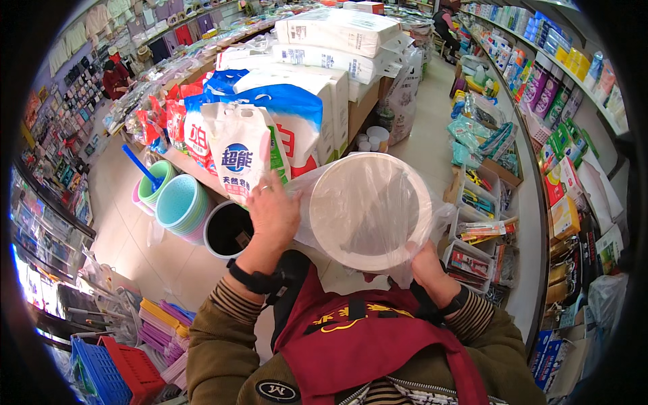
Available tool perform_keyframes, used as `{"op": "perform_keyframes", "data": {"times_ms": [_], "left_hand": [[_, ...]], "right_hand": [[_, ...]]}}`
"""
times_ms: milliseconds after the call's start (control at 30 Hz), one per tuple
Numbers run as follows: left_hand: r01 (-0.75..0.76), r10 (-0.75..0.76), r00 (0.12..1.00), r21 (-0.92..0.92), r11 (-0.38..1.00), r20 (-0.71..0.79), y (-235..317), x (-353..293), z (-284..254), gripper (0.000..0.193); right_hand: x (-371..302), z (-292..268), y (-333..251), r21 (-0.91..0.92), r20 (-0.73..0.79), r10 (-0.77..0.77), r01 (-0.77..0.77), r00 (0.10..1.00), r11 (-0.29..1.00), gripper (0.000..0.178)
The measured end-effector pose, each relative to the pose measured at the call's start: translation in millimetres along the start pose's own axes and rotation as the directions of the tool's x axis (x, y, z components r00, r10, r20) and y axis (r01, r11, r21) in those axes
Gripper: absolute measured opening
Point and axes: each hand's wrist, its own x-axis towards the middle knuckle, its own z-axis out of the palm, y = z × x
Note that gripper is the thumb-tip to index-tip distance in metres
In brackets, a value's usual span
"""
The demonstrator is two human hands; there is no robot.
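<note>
Gripped: right hand [427, 264], closed on clear plastic bag [308, 217] at lower right of one round cream tub [371, 212]. Left hand [273, 210]: at bag's left side; closure cannot be told. Tub location: before torso, between hands. Adjacent: dark-lined bin [225, 228], white detergent pack [235, 150].

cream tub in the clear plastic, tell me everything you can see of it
The tub is round and cream-coloured, plastic by its look, with a broad ring of rim around its inner circle. Clear, creased film covers it and spreads out on both sides. It is held up in front of the person, round face toward the camera; whether that is mouth or base is unclear. The right hand grips the film at its lower right; the left hand is by the film's left side.
</note>
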Motion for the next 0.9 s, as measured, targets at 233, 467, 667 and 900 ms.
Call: {"op": "perform_keyframes", "data": {"times_ms": [233, 467, 667, 900], "left_hand": [[-0.023, 0.042, 0.999, -0.705, 0.709, 0.01, -36, -50, 18, 0.017], [-0.407, 0.47, 0.882, -0.489, 0.772, 0.008, -53, -110, 30, 0.015], [-0.39, 0.375, 0.92, -0.38, 0.839, -0.116, -49, -94, 21, 0.031], [-0.455, 0.408, 0.888, -0.288, 0.842, -0.211, 60, -27, -12, 0.039]], "right_hand": [[-8, -31, 19, -0.016, -0.077, -0.063, 0.062, 0.995, 0.998, 0.036], [0, -22, 16, 0.304, -0.055, 0.214, -0.187, 0.975, 0.934, 0.035], [12, 2, 18, 0.18, -0.062, 0.129, -0.116, 0.99, 0.977, 0.035], [11, 40, -3, -0.536, -0.125, -0.09, 0.009, 0.988, 0.844, 0.044]]}}
